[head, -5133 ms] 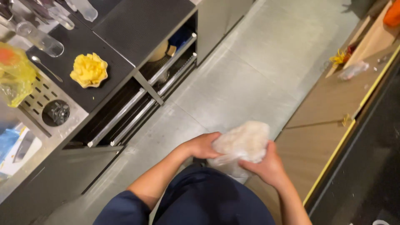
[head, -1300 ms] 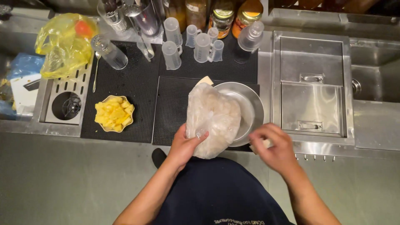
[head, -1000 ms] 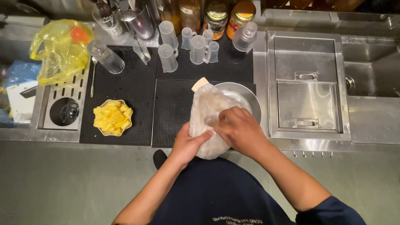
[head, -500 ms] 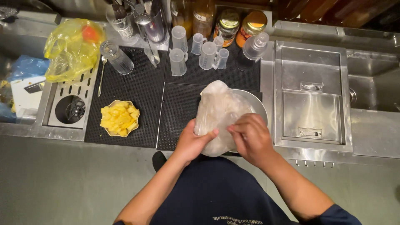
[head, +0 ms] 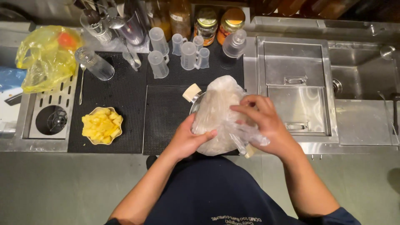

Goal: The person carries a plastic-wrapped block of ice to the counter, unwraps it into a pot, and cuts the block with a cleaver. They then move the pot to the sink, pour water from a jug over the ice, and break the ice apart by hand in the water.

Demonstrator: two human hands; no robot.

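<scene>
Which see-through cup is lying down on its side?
The big clear glass at the left, beside the yellow bag. It lies tipped over on the black mat, while the small measuring cups behind all stand upright.

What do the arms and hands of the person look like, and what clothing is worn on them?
The left hand and right hand are bare: no gloves, rings, or watch visible. Both forearms are uncovered. A dark navy short sleeve shows at the right upper arm.
</scene>
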